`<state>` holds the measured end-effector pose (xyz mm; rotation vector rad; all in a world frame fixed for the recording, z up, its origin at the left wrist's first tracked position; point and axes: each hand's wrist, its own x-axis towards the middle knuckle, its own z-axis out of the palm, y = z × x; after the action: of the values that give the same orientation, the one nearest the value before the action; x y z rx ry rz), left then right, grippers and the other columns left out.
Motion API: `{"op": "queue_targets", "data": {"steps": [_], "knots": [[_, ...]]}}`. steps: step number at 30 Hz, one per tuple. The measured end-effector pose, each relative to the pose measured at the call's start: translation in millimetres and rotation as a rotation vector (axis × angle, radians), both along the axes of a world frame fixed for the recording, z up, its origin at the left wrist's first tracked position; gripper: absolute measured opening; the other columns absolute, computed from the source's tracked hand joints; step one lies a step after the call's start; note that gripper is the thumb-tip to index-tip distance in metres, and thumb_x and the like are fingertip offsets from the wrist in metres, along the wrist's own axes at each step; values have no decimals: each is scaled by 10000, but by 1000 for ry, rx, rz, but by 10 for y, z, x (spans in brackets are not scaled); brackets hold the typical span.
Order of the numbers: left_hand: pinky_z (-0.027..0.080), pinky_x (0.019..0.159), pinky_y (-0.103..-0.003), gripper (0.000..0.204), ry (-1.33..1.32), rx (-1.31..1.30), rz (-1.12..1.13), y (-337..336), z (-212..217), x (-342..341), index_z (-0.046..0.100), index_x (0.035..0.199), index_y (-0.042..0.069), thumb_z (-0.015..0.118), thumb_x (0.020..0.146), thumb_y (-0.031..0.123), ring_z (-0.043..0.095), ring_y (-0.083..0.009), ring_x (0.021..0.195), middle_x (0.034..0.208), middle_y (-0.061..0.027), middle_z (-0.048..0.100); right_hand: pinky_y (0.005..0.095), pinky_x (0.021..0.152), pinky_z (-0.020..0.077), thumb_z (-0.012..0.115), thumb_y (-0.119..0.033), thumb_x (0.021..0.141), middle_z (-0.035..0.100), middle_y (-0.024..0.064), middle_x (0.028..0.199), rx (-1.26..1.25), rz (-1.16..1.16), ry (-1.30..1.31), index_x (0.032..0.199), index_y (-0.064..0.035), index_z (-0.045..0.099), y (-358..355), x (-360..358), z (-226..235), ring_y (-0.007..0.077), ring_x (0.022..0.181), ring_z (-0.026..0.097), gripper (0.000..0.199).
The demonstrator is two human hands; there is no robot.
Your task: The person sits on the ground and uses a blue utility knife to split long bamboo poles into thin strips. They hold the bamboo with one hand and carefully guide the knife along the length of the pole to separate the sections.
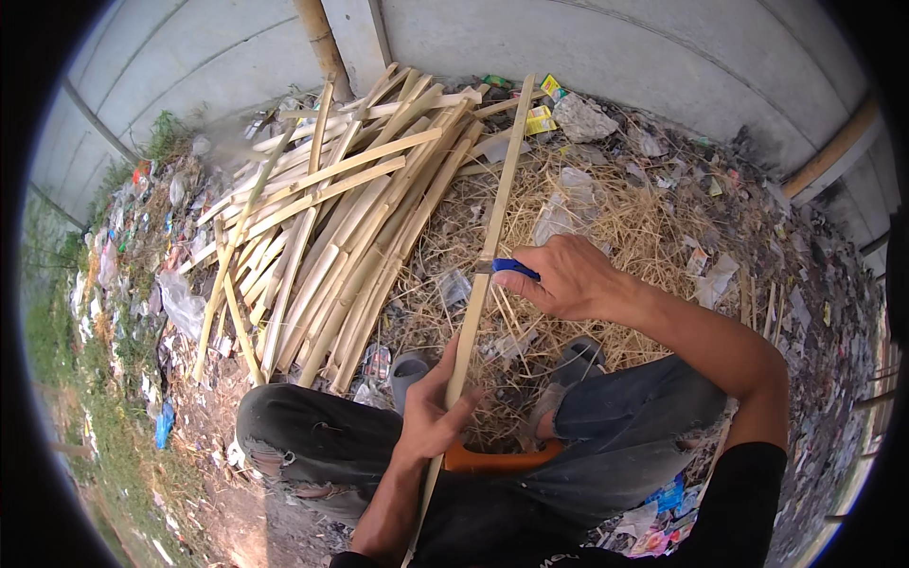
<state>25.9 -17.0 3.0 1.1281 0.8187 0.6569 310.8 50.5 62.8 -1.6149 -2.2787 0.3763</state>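
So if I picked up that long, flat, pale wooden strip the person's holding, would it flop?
Probably not much: the long, flat, pale wooden strip reaches nearly straight past the right hand, so it seems fairly stiff. It's likely light, being so narrow, with the left hand gripping it. Its flat shape suggests it wouldn't roll.

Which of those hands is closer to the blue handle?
The right one. The right hand grips the blue handle; the left hand is farther off, holding the pale strip nearer the body.
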Motion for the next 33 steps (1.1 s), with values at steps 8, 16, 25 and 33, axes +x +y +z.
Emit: {"op": "queue_targets", "data": {"steps": [8, 16, 25, 33], "knots": [[394, 1115, -308, 804, 61, 266, -74, -51, -197, -96, 332, 1587, -74, 683, 864, -58, 492, -166, 1365, 1520, -165, 533, 463, 563, 486, 438, -564, 1078, 561, 130, 556, -11, -177, 18, 886, -52, 713, 138, 328, 154, 344, 539, 607, 612], [460, 1022, -287, 815, 78, 230, -165, -138, -195, -191, 330, 1591, -69, 676, 854, -48, 581, -132, 1197, 1406, -158, 617, 469, 632, 472, 472, -655, 1032, 580, 149, 609, 55, -488, 102, 810, -2, 679, 455, 923, 50, 341, 586, 578, 720], [490, 866, -238, 810, -1, 360, -334, -303, -118, -102, 359, 1576, -72, 667, 827, -60, 614, -81, 945, 1166, -125, 720, 367, 527, 351, 533, -633, 1016, 440, 13, 600, 211, -1102, 852, 831, -31, 598, 286, 2373, 10, 159, 514, 435, 633], [494, 765, -229, 838, 6, 421, -282, -293, -140, -37, 373, 1591, -21, 698, 820, -66, 603, -56, 820, 928, -51, 696, 236, 402, 236, 664, -571, 982, 354, -94, 592, 15, -743, 1033, 861, -122, 527, 87, 1440, 303, 23, 437, 314, 485]]}}
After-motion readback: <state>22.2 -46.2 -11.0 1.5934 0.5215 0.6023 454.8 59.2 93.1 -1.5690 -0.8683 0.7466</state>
